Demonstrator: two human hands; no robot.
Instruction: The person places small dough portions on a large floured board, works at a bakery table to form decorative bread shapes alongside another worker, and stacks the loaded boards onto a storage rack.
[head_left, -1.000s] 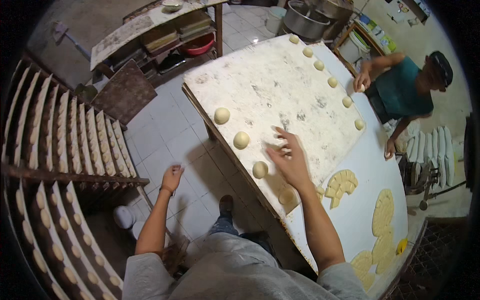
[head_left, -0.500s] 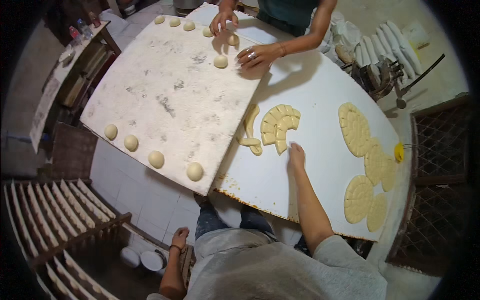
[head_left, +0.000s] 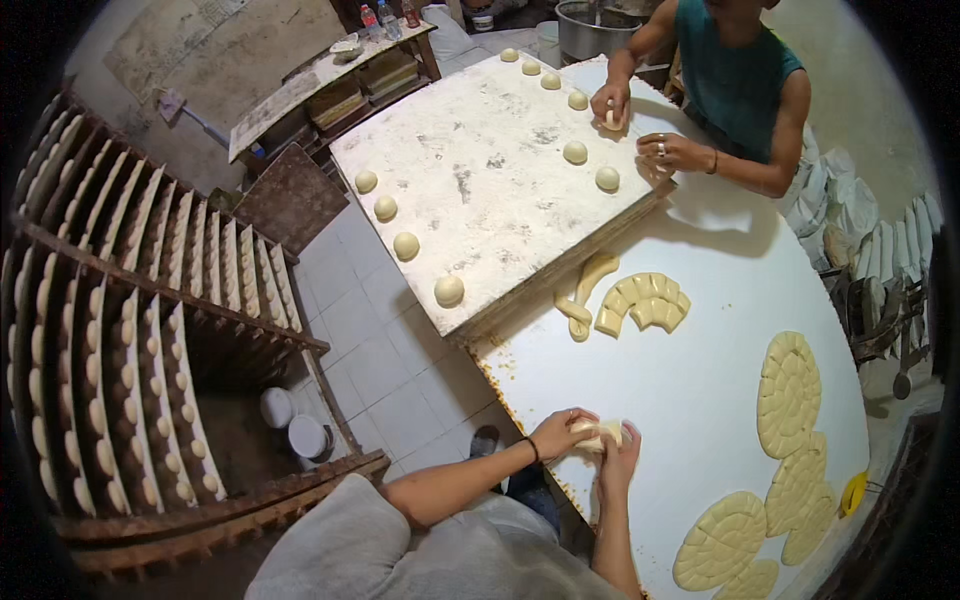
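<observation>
At the near edge of the white table, my left hand (head_left: 562, 433) and my right hand (head_left: 620, 455) meet, fingers closed around a small pale piece of dough (head_left: 598, 436). Fingers cover part of that piece. Farther up the table lies a fan of cut dough segments (head_left: 645, 300), set side by side in two curved rows. A loose, bent dough strip (head_left: 575, 305) rests to the left of the fan, close to the floured board. Neither hand touches the fan or the strip.
A thick floured board (head_left: 480, 190) bears several dough balls (head_left: 449, 291). Across from me, a co-worker's hand (head_left: 612, 105) handles another ball. Flat scored dough rounds (head_left: 790, 395) lie at the right, near a yellow object (head_left: 853, 494). Racks of dough-laden trays (head_left: 130, 385) stand left.
My left hand has come up from my side to meet my right hand, which drew back from the fan with a dough piece. The fan has fewer segments. My view has swung left.
</observation>
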